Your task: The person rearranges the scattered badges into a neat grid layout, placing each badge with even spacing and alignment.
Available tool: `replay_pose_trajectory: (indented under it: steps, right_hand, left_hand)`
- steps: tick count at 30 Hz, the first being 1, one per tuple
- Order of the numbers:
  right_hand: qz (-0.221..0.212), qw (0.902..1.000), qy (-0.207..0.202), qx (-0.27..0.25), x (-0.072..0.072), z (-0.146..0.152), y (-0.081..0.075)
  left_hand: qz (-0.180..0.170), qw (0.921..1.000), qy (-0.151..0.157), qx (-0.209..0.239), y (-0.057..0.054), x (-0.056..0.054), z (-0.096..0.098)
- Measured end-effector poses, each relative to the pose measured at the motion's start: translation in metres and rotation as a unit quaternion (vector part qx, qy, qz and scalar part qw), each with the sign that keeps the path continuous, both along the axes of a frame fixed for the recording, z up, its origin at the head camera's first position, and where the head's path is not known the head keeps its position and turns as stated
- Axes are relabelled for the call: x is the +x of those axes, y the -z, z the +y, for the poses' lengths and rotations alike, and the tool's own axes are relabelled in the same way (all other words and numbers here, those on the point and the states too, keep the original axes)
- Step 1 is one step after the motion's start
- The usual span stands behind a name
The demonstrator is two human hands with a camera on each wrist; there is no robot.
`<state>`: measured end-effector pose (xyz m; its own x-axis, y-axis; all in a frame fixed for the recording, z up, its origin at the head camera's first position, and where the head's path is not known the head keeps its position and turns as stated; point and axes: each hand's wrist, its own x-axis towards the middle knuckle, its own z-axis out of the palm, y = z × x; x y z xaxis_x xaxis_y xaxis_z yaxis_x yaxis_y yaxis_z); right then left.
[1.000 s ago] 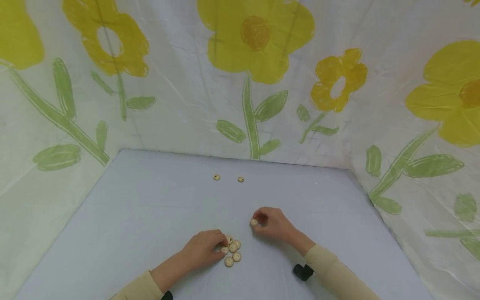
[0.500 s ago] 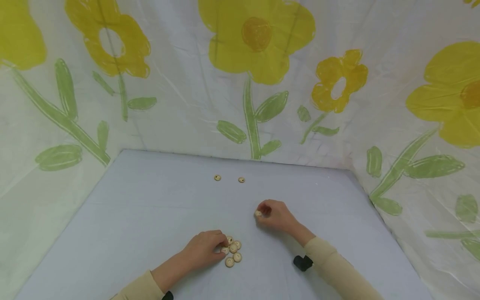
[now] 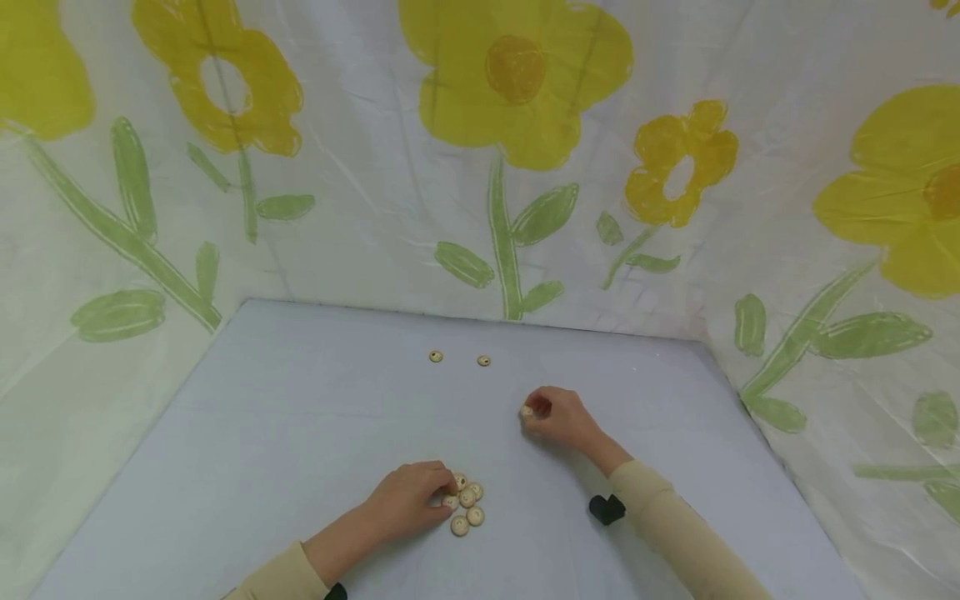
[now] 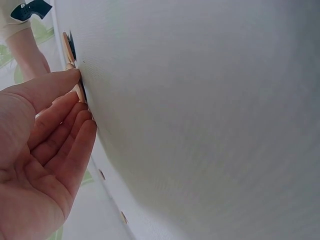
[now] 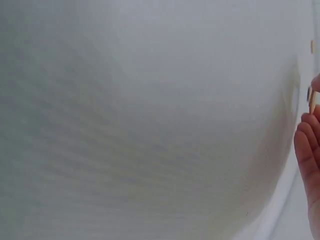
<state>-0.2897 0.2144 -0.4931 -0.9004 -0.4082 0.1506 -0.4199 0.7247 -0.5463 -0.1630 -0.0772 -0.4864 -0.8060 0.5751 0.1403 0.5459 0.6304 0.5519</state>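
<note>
In the head view my right hand (image 3: 561, 417) pinches a small round wooden disc (image 3: 527, 412) between thumb and fingertips, at the table surface right of centre. The right wrist view catches only part of that hand (image 5: 311, 150) at its edge, with the disc (image 5: 312, 100) on its rim. Nearer the front, my left hand (image 3: 408, 502) holds another wooden disc (image 3: 450, 502) between thumb and forefinger. It belongs to a cluster of several pale discs (image 3: 467, 497) with small dark marks; the fingers partly cover the cluster. The left wrist view shows the thumb and fingers (image 4: 82, 112) at the discs' edges.
Two more wooden discs, one on the left (image 3: 436, 356) and one on the right (image 3: 484, 361), lie apart near the back of the pale table (image 3: 300, 400). Behind and beside it hangs a white curtain (image 3: 360, 208) with yellow flowers. Black wrist straps (image 3: 606, 509) sit below the sleeves.
My right hand has moved away from the cluster, toward the back and slightly right, with its disc. The left hand and the cluster stay where they were.
</note>
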Motion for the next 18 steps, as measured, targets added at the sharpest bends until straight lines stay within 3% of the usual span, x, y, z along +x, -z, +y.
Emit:
replay_pose_trajectory:
  steps: [18]
  right_hand:
    - [0.003, 0.9997, 0.021, -0.007, -0.026, 0.005, 0.005]
  left_hand:
    - [-0.012, 0.9999, -0.001, -0.002, -0.001, 0.001, -0.001]
